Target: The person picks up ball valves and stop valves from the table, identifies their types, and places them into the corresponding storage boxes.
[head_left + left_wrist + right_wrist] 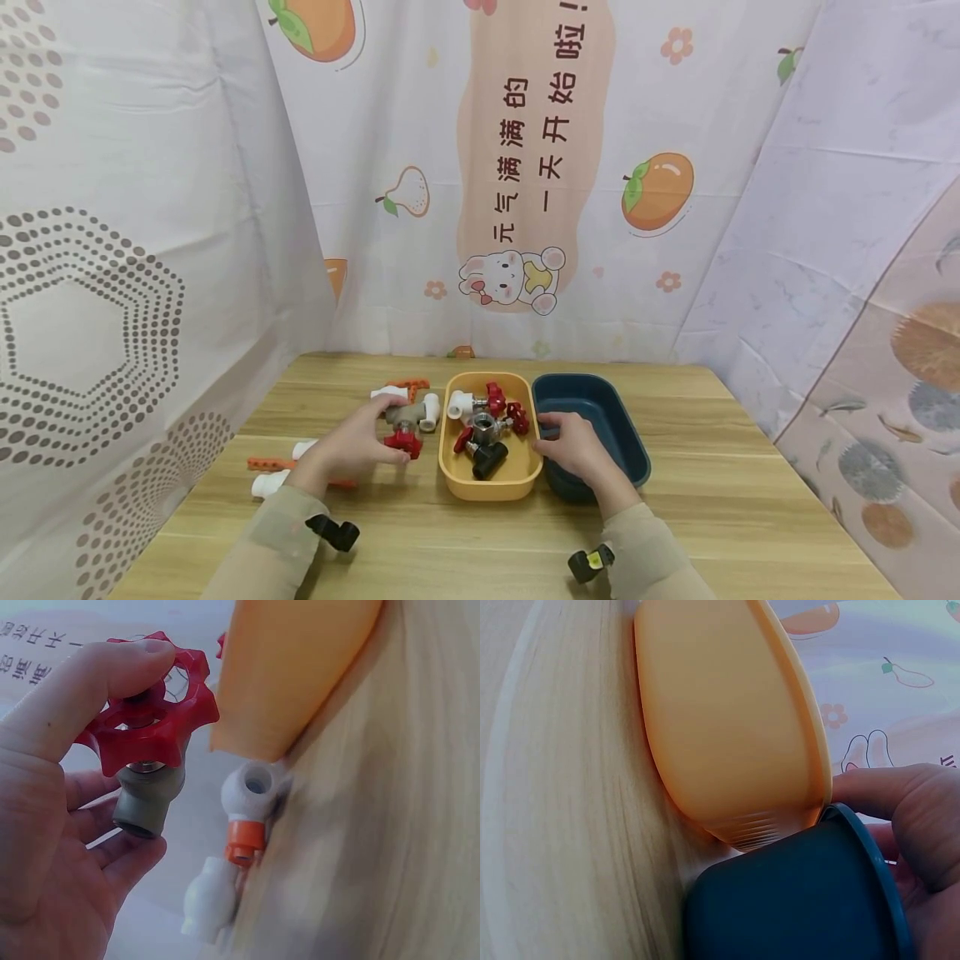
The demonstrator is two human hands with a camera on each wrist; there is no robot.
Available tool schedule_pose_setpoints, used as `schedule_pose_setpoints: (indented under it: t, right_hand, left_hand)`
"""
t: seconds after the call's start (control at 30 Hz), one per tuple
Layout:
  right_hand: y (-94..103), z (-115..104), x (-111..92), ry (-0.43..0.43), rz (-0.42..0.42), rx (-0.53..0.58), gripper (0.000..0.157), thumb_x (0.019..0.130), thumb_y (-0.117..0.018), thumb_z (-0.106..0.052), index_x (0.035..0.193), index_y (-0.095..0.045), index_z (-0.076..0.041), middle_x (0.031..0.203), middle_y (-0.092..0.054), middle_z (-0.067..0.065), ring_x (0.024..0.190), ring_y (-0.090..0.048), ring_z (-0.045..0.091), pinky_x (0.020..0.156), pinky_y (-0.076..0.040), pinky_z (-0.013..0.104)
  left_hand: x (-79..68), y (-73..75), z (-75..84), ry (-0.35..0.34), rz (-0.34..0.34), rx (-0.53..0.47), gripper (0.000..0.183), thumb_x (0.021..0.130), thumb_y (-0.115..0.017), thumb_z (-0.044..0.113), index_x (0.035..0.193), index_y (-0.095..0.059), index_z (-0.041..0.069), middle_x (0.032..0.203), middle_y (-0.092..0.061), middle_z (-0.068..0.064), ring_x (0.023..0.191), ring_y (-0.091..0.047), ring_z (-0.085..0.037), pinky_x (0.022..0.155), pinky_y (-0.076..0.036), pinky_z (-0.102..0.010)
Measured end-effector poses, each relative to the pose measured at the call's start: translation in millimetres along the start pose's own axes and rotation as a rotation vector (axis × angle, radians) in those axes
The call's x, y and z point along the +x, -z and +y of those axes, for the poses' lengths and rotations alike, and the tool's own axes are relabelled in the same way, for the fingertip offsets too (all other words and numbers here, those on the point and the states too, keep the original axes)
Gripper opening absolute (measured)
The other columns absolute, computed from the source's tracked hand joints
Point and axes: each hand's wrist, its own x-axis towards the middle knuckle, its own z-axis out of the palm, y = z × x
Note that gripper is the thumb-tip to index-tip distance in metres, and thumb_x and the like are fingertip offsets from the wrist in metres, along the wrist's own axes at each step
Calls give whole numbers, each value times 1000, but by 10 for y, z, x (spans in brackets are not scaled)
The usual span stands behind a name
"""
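Note:
My left hand holds a grey stop valve with a red handwheel; the thumb lies on the wheel and the fingers are behind the grey body. It is left of a yellow bin containing several valves with red handles, a white fitting and a black fitting. My right hand is over the near-left side of a dark blue bin, its fingertips at the yellow bin's right rim. In the right wrist view the thumb touches that rim; the other fingers are partly hidden.
White fittings and orange-handled pieces lie on the wooden table around the left hand. A white fitting stands by the yellow bin's left side. The two bins stand side by side before a printed curtain.

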Motion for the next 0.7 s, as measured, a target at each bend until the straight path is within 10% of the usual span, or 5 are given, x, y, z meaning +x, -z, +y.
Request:
schedule_pose_setpoints:
  t: [0.7]
  right_hand:
    - [2, -22, -12, -1, -10, -13, 49, 88, -79, -13, 133, -64, 0, 129, -65, 19, 101, -71, 29, 79, -60, 44]
  left_hand:
    - [69, -7, 69, -135, 41, 76, 91, 67, -94, 46, 140, -52, 12, 134, -55, -2, 125, -50, -26, 105, -41, -59]
